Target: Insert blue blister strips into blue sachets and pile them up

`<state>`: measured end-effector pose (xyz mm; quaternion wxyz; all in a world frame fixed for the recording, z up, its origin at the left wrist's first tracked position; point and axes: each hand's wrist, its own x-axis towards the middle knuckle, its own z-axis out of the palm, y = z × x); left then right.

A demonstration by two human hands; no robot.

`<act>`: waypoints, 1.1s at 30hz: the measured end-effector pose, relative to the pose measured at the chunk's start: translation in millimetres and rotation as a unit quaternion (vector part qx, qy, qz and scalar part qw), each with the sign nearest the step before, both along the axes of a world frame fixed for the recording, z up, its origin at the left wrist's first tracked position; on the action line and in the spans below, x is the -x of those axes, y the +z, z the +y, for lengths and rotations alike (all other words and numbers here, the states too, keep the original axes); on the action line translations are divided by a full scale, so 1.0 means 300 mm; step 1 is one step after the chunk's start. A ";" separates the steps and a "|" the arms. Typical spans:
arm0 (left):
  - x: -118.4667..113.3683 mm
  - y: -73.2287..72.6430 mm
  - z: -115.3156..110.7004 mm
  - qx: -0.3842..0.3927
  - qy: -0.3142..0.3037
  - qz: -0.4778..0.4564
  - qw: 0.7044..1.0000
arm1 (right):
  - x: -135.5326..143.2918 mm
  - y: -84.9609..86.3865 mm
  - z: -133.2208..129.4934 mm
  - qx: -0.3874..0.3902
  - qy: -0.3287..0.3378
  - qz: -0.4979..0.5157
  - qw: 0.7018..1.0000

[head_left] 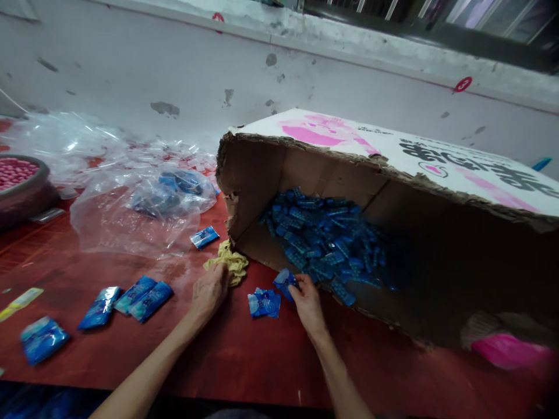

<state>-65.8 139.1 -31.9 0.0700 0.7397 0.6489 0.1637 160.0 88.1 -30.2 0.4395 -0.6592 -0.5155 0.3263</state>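
Note:
My right hand [307, 299] pinches a small blue packet [285, 281] just in front of the open carton. Another blue packet [264, 303] lies on the red table to its left. My left hand [211, 289] rests at a crumpled yellow cloth [231, 263] beside the carton's near left corner; its fingertips are hidden, so its grip is unclear. Inside the torn cardboard carton [257, 169], lying on its side, is a heap of blue packets [323, 233]. A single blue packet [204, 237] lies behind the cloth, and several more [99, 307] lie at the left.
Clear plastic bags [131, 227] spread over the back left of the red table [244, 361], one with blue packets inside. A round bowl of pink pieces [26, 198] stands at the far left. Something bright pink [509, 351] lies at the right. A wall runs behind.

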 end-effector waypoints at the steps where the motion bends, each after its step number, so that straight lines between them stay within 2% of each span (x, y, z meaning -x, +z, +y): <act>1: -0.008 0.008 -0.018 -0.007 0.012 -0.026 1.000 | 0.003 0.001 -0.004 -0.003 0.010 0.032 0.999; 3: -0.042 0.026 -0.064 -0.002 0.029 -0.151 0.988 | 0.021 0.009 -0.017 -0.005 0.027 0.084 0.996; 4: -0.068 0.034 -0.090 0.023 0.033 -0.256 0.966 | 0.034 0.017 -0.025 -0.003 0.037 0.119 0.992; 6: -0.127 0.042 -0.143 0.145 0.016 -0.455 0.879 | 0.066 0.037 -0.044 0.008 0.060 0.211 0.976; 7: -0.157 0.041 -0.167 0.208 0.026 -0.515 0.831 | 0.082 0.046 -0.053 0.016 0.069 0.257 0.964; 9: -0.204 0.031 -0.206 0.269 0.060 -0.594 0.756 | 0.108 0.058 -0.069 0.033 0.073 0.329 0.941; 10: -0.219 0.025 -0.221 0.274 0.077 -0.620 0.731 | 0.118 0.060 -0.075 0.042 0.068 0.345 0.935; 12: -0.234 0.014 -0.242 0.263 0.096 -0.656 0.701 | 0.130 0.054 -0.088 0.066 0.055 0.370 0.925; 16: -0.225 0.006 -0.264 0.268 0.092 -0.671 0.685 | 0.138 0.040 -0.116 0.106 0.049 0.395 0.911; 21: -0.212 0.004 -0.269 0.254 0.100 -0.660 0.700 | 0.159 0.054 -0.146 0.105 0.050 0.440 0.890; 24: -0.212 0.003 -0.272 0.252 0.102 -0.668 0.693 | 0.172 0.045 -0.148 0.082 0.030 0.373 0.923; 26: -0.214 0.006 -0.276 0.270 0.105 -0.684 0.670 | 0.176 0.030 -0.149 0.066 0.011 0.309 0.949; 28: -0.213 0.014 -0.282 0.297 0.109 -0.699 0.641 | 0.176 0.017 -0.155 0.060 0.001 0.282 0.958; 31: -0.207 0.032 -0.293 0.325 0.120 -0.704 0.620 | 0.158 0.025 -0.169 0.052 0.038 0.214 0.975; 33: -0.201 0.041 -0.299 0.336 0.141 -0.702 0.612 | 0.131 0.049 -0.165 0.036 0.074 0.109 0.991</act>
